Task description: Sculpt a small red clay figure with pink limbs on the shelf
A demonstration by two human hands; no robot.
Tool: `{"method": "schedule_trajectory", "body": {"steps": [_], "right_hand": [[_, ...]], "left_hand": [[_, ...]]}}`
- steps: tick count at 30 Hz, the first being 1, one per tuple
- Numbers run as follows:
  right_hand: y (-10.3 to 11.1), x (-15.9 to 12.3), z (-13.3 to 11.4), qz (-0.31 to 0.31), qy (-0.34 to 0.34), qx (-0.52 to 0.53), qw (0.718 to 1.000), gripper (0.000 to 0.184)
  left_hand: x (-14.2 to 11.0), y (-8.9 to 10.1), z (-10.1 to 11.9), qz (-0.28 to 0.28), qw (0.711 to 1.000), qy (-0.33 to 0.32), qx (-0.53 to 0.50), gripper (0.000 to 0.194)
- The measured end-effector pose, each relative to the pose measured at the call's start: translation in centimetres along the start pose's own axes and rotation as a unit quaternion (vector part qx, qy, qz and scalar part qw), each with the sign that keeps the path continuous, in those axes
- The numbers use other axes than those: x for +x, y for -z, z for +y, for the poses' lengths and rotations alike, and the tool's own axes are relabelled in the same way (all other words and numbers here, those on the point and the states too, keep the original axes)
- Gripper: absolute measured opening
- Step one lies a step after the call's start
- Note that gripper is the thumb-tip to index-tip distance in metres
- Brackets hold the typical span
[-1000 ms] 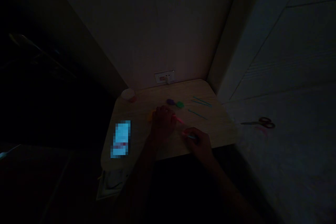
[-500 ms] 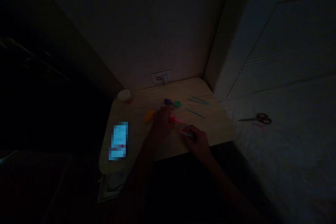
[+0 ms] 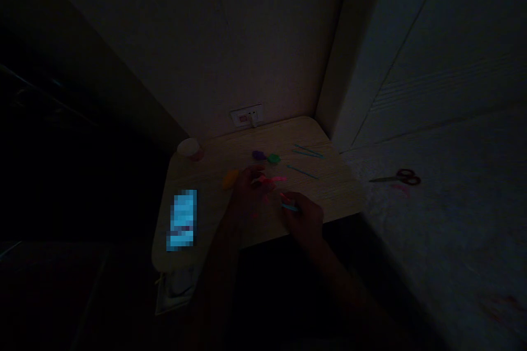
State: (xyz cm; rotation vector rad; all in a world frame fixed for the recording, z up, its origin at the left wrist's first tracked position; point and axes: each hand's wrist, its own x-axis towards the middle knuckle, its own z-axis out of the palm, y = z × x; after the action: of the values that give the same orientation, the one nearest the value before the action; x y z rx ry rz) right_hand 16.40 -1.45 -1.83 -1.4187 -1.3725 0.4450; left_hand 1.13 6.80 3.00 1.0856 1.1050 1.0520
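The scene is very dark. My left hand point(image 3: 249, 192) rests above the wooden table point(image 3: 325, 175) and is pinching a thin strip of pink modelling clay point(image 3: 274, 179). My right hand point(image 3: 302, 219) is close by at the table's front edge, with its fingers closed on a thin teal stick point(image 3: 289, 207). A bit of pink shows at the stick's upper end. Just left of my left hand lies an orange lump point(image 3: 230, 179). Beyond my hands sit a purple lump point(image 3: 258, 154), a green lump point(image 3: 274, 158) and several thin teal sticks point(image 3: 308, 151).
A glowing phone point(image 3: 181, 220), its screen pixelated, lies at the table's left. A white-topped tub point(image 3: 189, 148) stands in the back left corner. A wall socket point(image 3: 246, 116) sits above the back edge. Scissors point(image 3: 401, 177) lie on a pale surface to the right.
The whole view has shifted, so the table sits further left and higher. The pink strip now looks longer and thinner, stretching right from my left hand.
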Motion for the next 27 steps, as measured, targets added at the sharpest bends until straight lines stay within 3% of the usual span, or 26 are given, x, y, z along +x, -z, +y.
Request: {"method": "schedule_trajectory", "body": {"steps": [6,13,20,27], "right_hand": [[-0.2,-0.1,-0.1,0.009,0.029,-0.049,0.998,0.020],[-0.2,-0.2,-0.1,0.009,0.029,-0.057,0.998,0.021],[0.4,0.9,-0.9,0.019,-0.073,0.063,0.995,0.030],[0.4,1.3,-1.2,0.011,-0.112,0.096,0.989,0.032]], "left_hand": [[-0.5,0.1,0.0,-0.011,0.999,0.011,0.031,0.063],[-0.5,-1.0,-0.4,-0.008,1.000,0.011,0.007,0.058],[-0.8,-1.4,-0.1,-0.014,0.999,-0.002,-0.030,0.058],[-0.8,-1.8,-0.3,-0.011,0.999,-0.006,-0.038,0.056]]}}
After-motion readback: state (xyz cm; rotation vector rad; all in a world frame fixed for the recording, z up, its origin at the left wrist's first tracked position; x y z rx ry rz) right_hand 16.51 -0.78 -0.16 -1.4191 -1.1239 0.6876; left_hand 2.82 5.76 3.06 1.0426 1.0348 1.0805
